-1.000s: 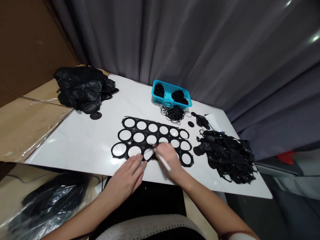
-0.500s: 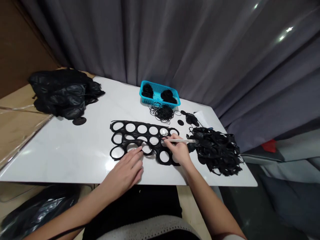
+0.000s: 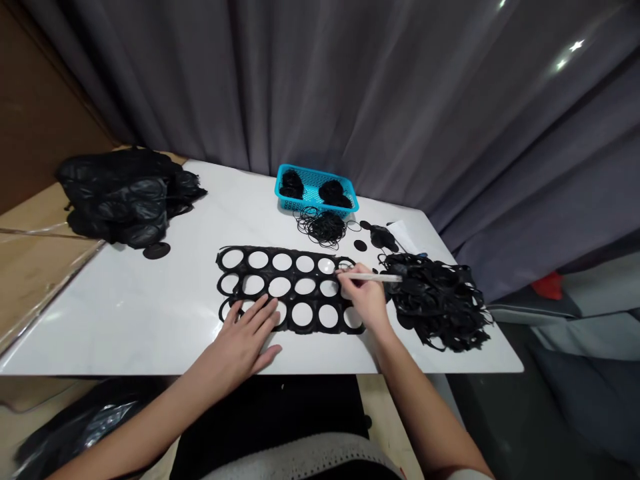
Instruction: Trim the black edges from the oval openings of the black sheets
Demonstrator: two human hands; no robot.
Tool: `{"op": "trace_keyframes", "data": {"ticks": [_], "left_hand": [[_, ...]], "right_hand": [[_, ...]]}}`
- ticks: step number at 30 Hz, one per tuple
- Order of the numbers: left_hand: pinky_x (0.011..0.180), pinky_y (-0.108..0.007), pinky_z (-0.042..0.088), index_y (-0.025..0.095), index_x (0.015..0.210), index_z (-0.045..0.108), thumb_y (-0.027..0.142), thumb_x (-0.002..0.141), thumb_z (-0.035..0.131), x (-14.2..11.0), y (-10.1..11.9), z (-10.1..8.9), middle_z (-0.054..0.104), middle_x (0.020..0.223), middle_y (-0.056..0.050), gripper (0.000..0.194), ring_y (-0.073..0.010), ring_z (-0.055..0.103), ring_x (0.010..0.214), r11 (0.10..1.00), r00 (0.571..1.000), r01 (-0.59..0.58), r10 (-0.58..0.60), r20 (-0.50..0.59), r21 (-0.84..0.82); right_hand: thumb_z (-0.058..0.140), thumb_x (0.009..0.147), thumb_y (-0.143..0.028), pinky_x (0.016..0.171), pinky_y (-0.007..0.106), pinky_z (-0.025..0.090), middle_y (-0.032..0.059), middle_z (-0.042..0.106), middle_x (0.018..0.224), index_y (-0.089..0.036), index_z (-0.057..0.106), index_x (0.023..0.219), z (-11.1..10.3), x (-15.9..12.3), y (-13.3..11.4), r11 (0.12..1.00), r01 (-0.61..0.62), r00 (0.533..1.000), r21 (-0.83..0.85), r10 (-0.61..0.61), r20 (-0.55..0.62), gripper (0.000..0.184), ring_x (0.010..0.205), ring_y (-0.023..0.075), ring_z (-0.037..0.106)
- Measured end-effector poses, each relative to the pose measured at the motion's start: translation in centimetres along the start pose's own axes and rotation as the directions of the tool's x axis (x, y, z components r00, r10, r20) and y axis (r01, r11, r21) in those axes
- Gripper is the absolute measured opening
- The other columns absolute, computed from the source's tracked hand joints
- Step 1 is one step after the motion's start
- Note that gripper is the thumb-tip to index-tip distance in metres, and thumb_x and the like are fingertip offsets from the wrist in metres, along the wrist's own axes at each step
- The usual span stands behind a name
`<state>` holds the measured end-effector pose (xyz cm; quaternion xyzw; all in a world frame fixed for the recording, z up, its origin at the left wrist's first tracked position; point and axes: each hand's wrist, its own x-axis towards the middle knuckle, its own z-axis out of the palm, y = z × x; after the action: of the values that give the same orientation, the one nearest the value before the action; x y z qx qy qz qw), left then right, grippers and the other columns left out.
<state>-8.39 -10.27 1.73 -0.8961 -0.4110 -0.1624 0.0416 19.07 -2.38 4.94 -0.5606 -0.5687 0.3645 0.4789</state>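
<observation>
A thin black sheet [image 3: 291, 297] with rows of round holes lies flat on the white table [image 3: 165, 313]. My left hand [image 3: 246, 337] rests with fingers spread on the sheet's near left part, covering some holes. At the sheet's right end, my right hand [image 3: 364, 291] is closed around a slim white pen-like tool [image 3: 375, 277]. The tool's tip is near the upper right holes and too small to make out. To the right of that hand lies a heap of black perforated scraps [image 3: 435, 303].
A blue basket [image 3: 315, 179] with black bundles stands at the back, a tangle of thin black rings [image 3: 324, 229] before it. Black discs [image 3: 359, 245] and white paper [image 3: 403, 235] lie to the right. A crumpled black pile [image 3: 123, 193] sits at the left, beside another disc [image 3: 157, 251].
The sheet's buckled lower rows now lie flatter. My left hand has shifted left and its fingers have spread. My right hand, still holding the tool, has moved slightly right.
</observation>
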Motion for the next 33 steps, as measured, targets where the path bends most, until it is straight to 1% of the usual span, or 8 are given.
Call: {"op": "trace_keyframes", "data": {"ticks": [4,7,19,24,27,29,31,33], "left_hand": [[0.106,-0.049,0.035,0.016,0.132,0.06,0.028,0.104,0.046,0.8,1.5,-0.4,0.061,0.142,-0.012,0.034,-0.0314,0.059,0.126,1.0,0.998,-0.004,0.006,-0.064,0.021],[0.107,-0.047,0.036,0.018,0.134,0.06,0.029,0.104,0.045,1.0,2.0,-0.3,0.06,0.143,-0.012,0.035,-0.03,0.056,0.131,0.996,0.996,-0.076,0.074,-0.039,-0.04],[0.118,-0.049,0.036,0.018,0.138,0.057,0.022,0.098,0.053,0.1,1.7,1.1,0.055,0.147,-0.014,0.04,-0.0299,0.049,0.14,0.987,0.998,-0.068,0.068,0.001,-0.145],[0.116,-0.05,0.039,0.02,0.13,0.058,0.024,0.099,0.054,0.3,1.8,0.2,0.056,0.145,-0.014,0.032,-0.0303,0.049,0.138,0.964,0.999,-0.018,0.025,0.025,-0.267],[0.109,-0.047,0.046,0.022,0.125,0.056,0.031,0.099,0.057,1.8,1.6,-0.9,0.053,0.145,-0.014,0.028,-0.0289,0.051,0.135,0.878,0.987,0.14,-0.161,-0.007,-0.459],[0.109,-0.046,0.045,0.023,0.13,0.05,0.036,0.095,0.063,3.5,1.1,-1.6,0.049,0.147,-0.014,0.04,-0.0286,0.05,0.136,0.775,0.962,0.213,-0.274,-0.012,-0.596],[0.109,-0.045,0.045,0.026,0.139,0.043,0.034,0.093,0.066,5.3,0.4,-2.2,0.054,0.144,-0.011,0.052,-0.0265,0.053,0.134,0.657,0.961,0.232,-0.27,0.063,-0.717],[0.104,-0.041,0.048,0.028,0.141,0.043,0.029,0.094,0.062,6.6,-0.4,-2.6,0.065,0.129,-0.006,0.051,-0.0233,0.061,0.122,0.535,0.965,0.249,-0.203,0.164,-0.807]], "right_hand": [[0.062,0.088,-0.031,0.078,0.032,0.046,0.0021,0.069,0.087,-0.023,0.052,0.071,1.9,-3.5,-0.5,0.994,-0.006,0.944,-0.109,0.042,0.328,0.022,0.088,0.0204,0.065],[0.062,0.087,-0.027,0.077,0.031,0.045,0.0007,0.064,0.08,-0.022,0.054,0.07,2.8,-5.2,-0.5,0.981,0.032,0.907,-0.194,0.053,0.417,0.02,0.084,0.0193,0.061],[0.065,0.086,-0.024,0.084,0.033,0.047,0.0022,0.069,0.087,-0.023,0.059,0.071,3.0,-6.0,-0.3,0.986,0.029,0.91,-0.164,0.041,0.412,0.016,0.09,0.0199,0.064],[0.062,0.089,-0.032,0.084,0.034,0.049,0.003,0.071,0.087,-0.023,0.052,0.07,2.4,-4.4,-1.0,0.996,-0.002,0.961,-0.085,0.026,0.276,0.023,0.094,0.0216,0.067],[0.067,0.086,-0.034,0.076,0.031,0.049,0.0027,0.07,0.087,-0.022,0.053,0.072,2.0,-3.0,-2.0,0.999,-0.029,0.935,-0.043,0.042,0.351,0.023,0.085,0.0196,0.065],[0.071,0.083,-0.037,0.059,0.026,0.045,0.0016,0.07,0.086,-0.021,0.053,0.074,2.0,-2.5,-2.6,0.985,-0.161,0.89,0.055,0.121,0.44,0.026,0.065,0.0136,0.059],[0.076,0.079,-0.04,0.047,0.023,0.036,0.0005,0.07,0.085,-0.021,0.051,0.075,2.1,-2.5,-3.1,0.944,-0.292,0.85,0.153,0.183,0.495,0.031,0.05,0.0078,0.048],[0.081,0.075,-0.041,0.042,0.021,0.03,-0.0013,0.067,0.079,-0.021,0.05,0.073,2.1,-2.6,-3.4,0.9,-0.371,0.828,0.229,0.209,0.52,0.037,0.045,0.0052,0.042]]}}
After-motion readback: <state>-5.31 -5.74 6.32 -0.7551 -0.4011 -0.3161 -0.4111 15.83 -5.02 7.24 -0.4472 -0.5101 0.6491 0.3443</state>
